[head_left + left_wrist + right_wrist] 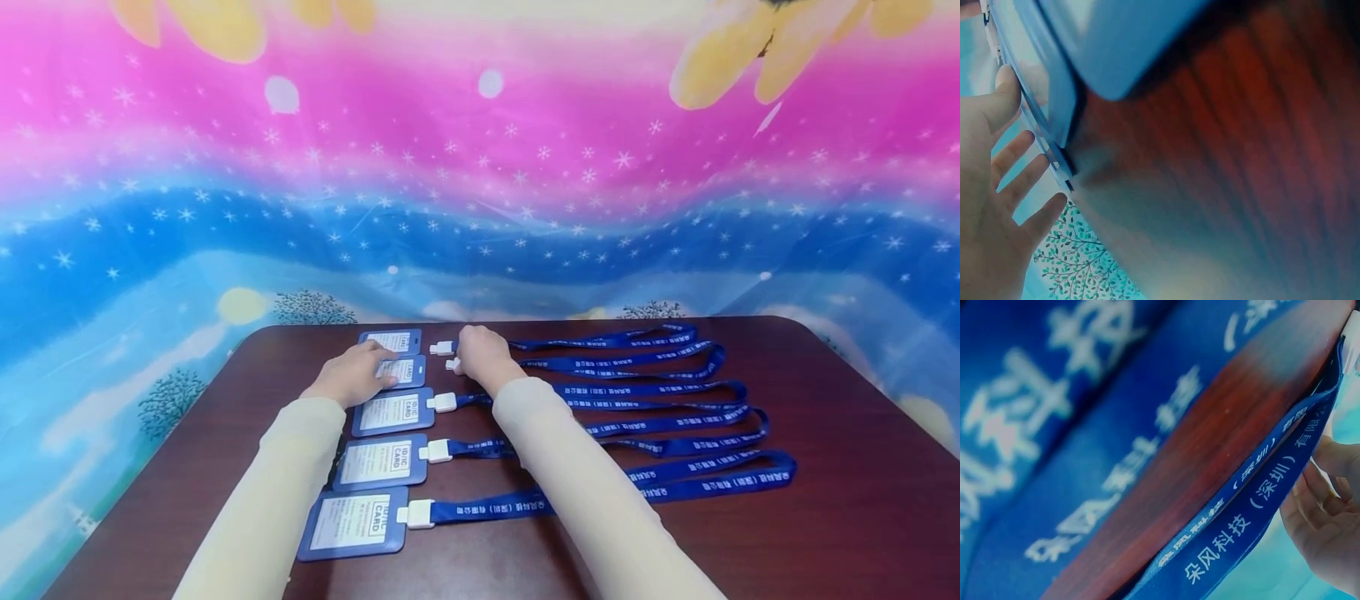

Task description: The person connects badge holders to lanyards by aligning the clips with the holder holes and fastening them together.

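My left hand (348, 372) lies with its fingers fairly straight on the second badge holder (410, 372) from the back, a blue frame around a white card; its thumb is at the holder's edge in the left wrist view. Just right of that holder, my right hand (483, 357) has curled fingers and pinches a blue lanyard (622, 364) near its white clip (452, 365). A gap separates this clip from the holder. The rearmost badge holder (397, 340) likewise lies apart from its white clip (441, 347). White lettering runs along the lanyard straps in the right wrist view.
Three nearer badge holders, the front one (352, 525) largest in view, join white clips (420, 514) on blue lanyards (720, 481) looped to the right. All lie in a column on a dark brown table (840, 500). A patterned cloth (480, 208) hangs behind.
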Action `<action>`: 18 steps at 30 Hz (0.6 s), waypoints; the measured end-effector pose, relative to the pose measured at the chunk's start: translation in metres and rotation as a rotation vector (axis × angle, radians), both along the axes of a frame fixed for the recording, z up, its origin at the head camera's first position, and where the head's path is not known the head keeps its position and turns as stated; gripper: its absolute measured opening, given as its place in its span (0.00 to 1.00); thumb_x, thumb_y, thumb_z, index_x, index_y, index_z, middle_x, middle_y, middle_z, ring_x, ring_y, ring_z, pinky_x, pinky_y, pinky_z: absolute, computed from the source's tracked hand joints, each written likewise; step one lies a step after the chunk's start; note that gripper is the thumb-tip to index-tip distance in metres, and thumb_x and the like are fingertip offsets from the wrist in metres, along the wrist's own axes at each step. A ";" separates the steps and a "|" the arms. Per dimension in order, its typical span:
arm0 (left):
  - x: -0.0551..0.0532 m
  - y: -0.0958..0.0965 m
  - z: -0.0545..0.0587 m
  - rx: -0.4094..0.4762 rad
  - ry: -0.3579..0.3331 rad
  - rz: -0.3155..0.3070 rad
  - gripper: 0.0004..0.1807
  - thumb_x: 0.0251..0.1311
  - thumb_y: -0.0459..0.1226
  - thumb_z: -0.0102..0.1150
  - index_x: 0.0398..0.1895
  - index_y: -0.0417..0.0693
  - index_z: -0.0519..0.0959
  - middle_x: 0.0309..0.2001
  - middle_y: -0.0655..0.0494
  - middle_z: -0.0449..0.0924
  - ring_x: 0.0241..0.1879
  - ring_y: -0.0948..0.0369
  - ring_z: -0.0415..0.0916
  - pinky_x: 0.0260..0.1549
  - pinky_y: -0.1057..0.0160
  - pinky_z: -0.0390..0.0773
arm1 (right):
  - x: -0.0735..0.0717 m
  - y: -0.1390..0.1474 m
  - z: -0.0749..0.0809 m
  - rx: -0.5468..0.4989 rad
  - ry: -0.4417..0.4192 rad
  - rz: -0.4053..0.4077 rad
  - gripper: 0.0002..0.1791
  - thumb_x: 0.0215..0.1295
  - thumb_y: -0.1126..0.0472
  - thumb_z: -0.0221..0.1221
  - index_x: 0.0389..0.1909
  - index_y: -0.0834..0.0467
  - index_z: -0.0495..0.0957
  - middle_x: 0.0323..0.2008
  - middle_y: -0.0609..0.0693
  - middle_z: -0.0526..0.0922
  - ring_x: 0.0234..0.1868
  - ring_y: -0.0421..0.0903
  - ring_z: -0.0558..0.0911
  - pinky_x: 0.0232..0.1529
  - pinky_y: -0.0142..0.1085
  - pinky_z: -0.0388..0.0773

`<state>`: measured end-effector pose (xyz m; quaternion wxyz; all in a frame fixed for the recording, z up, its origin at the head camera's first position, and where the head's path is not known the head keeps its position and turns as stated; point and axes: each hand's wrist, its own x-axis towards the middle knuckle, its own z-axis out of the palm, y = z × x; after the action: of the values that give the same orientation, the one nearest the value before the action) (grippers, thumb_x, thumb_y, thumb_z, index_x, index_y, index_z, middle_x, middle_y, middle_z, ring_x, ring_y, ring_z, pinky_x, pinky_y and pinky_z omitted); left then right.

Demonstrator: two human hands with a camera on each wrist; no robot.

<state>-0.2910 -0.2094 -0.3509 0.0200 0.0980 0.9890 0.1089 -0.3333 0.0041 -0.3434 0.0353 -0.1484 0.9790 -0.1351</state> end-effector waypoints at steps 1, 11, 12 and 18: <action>0.000 0.000 0.000 -0.004 0.002 0.005 0.29 0.66 0.46 0.62 0.68 0.48 0.73 0.66 0.41 0.67 0.66 0.43 0.64 0.59 0.38 0.68 | 0.000 0.000 0.000 -0.004 -0.001 -0.001 0.08 0.62 0.56 0.69 0.35 0.56 0.84 0.29 0.47 0.81 0.31 0.43 0.79 0.33 0.38 0.77; -0.003 0.015 0.002 -0.067 -0.006 0.070 0.29 0.62 0.42 0.67 0.66 0.44 0.74 0.61 0.42 0.72 0.59 0.45 0.70 0.54 0.39 0.72 | -0.001 -0.002 0.001 0.008 -0.007 0.023 0.08 0.63 0.55 0.68 0.31 0.55 0.85 0.25 0.46 0.80 0.29 0.42 0.77 0.34 0.38 0.78; -0.004 0.016 0.001 -0.072 -0.004 0.072 0.29 0.61 0.42 0.68 0.66 0.44 0.75 0.60 0.42 0.72 0.58 0.45 0.70 0.54 0.39 0.72 | 0.000 -0.002 0.001 0.007 -0.008 0.022 0.08 0.63 0.55 0.68 0.32 0.55 0.85 0.26 0.46 0.80 0.29 0.42 0.77 0.36 0.38 0.78; -0.002 0.022 0.002 -0.098 0.010 0.084 0.29 0.61 0.40 0.68 0.65 0.43 0.75 0.62 0.42 0.72 0.55 0.45 0.73 0.55 0.41 0.73 | 0.002 -0.005 0.000 0.002 0.003 0.017 0.08 0.64 0.56 0.67 0.39 0.56 0.84 0.37 0.47 0.83 0.38 0.44 0.80 0.44 0.39 0.80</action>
<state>-0.2929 -0.1871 -0.3491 0.0153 0.0557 0.9965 0.0608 -0.3310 -0.0005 -0.3436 0.0353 -0.1571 0.9779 -0.1336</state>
